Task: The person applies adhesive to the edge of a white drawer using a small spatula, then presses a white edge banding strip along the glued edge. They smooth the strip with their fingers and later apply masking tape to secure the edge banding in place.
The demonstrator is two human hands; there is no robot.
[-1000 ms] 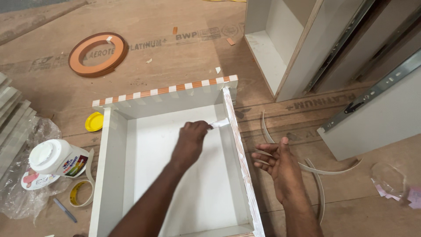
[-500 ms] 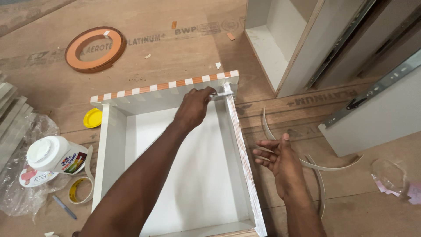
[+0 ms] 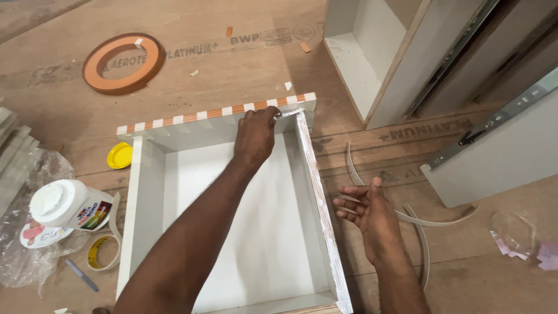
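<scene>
The person's left hand (image 3: pixel 256 135) reaches across the open white drawer box (image 3: pixel 145 197) to its far right corner, where the fingertips are pinched shut on the end of a thin white edge strip (image 3: pixel 289 112) that lies along the top of the far wall. That wall's top edge shows an orange and white striped band (image 3: pixel 215 111), so the step in hand looks like work on the edging at this corner: either seating the strip's end or peeling it off, and the view does not settle which. The grip is closed on the strip right at the corner, with the strip's free end poking out just right of the fingers.

The right hand (image 3: pixel 366 212) hovers outside the box, just right of its right wall (image 3: pixel 317 197), palm up, fingers loosely spread and holding nothing. It sits over the floor near several curled white offcuts (image 3: pixel 418 218).

The next move seems to call for a steady pull or press along the line of the wall's edge, keeping the thin strip from tearing or kinking, and the free right hand is well placed to brace the box.

A white glue jar (image 3: pixel 64 204) lies on plastic at the left, with a yellow lid (image 3: pixel 119 155) beside the box and an orange roll of edge tape (image 3: pixel 123 63) farther off.
</scene>
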